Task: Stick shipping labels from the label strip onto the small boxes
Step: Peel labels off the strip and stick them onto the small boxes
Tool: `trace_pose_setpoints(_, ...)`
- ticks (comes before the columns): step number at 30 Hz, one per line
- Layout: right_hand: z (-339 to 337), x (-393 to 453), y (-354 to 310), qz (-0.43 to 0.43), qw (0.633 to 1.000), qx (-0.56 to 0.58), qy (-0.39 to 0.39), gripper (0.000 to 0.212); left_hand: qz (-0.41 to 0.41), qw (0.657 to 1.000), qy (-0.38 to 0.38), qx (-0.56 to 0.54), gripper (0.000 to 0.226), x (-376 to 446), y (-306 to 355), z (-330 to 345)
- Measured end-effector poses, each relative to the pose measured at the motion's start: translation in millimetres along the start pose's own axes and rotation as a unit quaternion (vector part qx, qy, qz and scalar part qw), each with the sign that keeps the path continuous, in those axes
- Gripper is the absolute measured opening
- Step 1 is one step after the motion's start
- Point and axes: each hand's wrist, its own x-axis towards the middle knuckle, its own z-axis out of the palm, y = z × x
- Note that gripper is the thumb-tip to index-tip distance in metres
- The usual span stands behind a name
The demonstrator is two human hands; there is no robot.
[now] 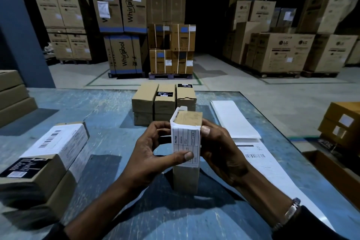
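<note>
Pressing a shipping label (186, 142) onto a small box (186, 161) standing upright on the bench (116, 103), mid-frame, near edge. Left hand (153, 154) grips box from the left, thumb flat on the label's lower part; right hand (218, 148) wraps the right side, thumb at the label's upper right corner. Both grips grasping the box. Label wraps over the top-left edge, a loose flap sticking up behind. Box looks light, stiff cardboard, tall and narrow so probably tippy; best held by its side faces, low, while smoothing. Label thin, likely creases easily. Label strip (235, 121) lies to the right on the bench. Three more small boxes (163, 101) stand behind, two labelled boxes (48, 158) lie at left.
</note>
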Motion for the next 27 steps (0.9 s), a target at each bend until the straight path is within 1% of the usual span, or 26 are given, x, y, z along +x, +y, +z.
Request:
trace_pose_setpoints(4,-1.1,0.4,-1.0,0.001,1.000,0.007,0.012,0.064,0.002,1.000,0.004,-0.002,0.076,1.4,-0.6,-0.7)
trace_pose_setpoints(7,-2.9,-0.7,-3.4,0.003,0.999,0.039,-0.006,0.062,0.007,1.000,0.005,0.012,0.075,1.4,0.5,-0.6)
trace_pose_setpoints(9,-2.0,-2.1,-5.5,0.014,0.996,0.085,-0.022,0.075,0.014,1.000,0.006,0.025,0.073,0.5,1.2,0.4)
trace_pose_setpoints(10,-1.1,-3.0,-7.3,0.015,0.996,0.084,-0.026,0.084,0.021,0.999,0.011,0.030,0.073,-0.2,1.5,1.6)
trace_pose_setpoints(11,0.8,-3.5,-8.9,0.009,0.998,0.054,-0.027,0.089,0.032,0.998,0.020,0.042,0.075,-0.9,1.1,2.8)
trace_pose_setpoints(13,7.1,-4.4,-12.0,-0.007,0.999,-0.019,-0.030,0.083,0.064,0.993,0.040,0.088,0.078,-2.1,1.2,5.4)
trace_pose_setpoints(15,12.8,-4.8,-15.6,0.002,0.998,-0.048,-0.031,0.075,0.095,0.987,0.051,0.120,0.079,-3.3,2.4,8.3)
trace_pose_setpoints(17,14.5,-4.2,-18.2,0.012,0.998,-0.066,-0.016,0.073,0.107,0.985,0.046,0.124,0.080,-3.0,3.2,10.1)
trace_pose_setpoints(19,14.6,-4.4,-21.8,0.023,0.997,-0.069,0.001,0.073,0.115,0.984,0.043,0.126,0.080,-2.9,2.9,12.4)
trace_pose_setpoints(21,15.1,-4.1,-24.1,0.035,0.998,-0.056,-0.001,0.071,0.117,0.985,0.046,0.120,0.081,-3.1,3.1,14.8)
trace_pose_setpoints(24,18.4,-3.2,-22.1,0.039,0.998,-0.044,0.012,0.059,0.115,0.987,0.051,0.096,0.080,-4.2,3.2,17.5)
trace_pose_setpoints(27,24.9,-4.5,-20.8,0.031,0.998,-0.042,0.037,0.044,0.125,0.984,0.059,0.112,0.084,-3.9,2.0,18.5)
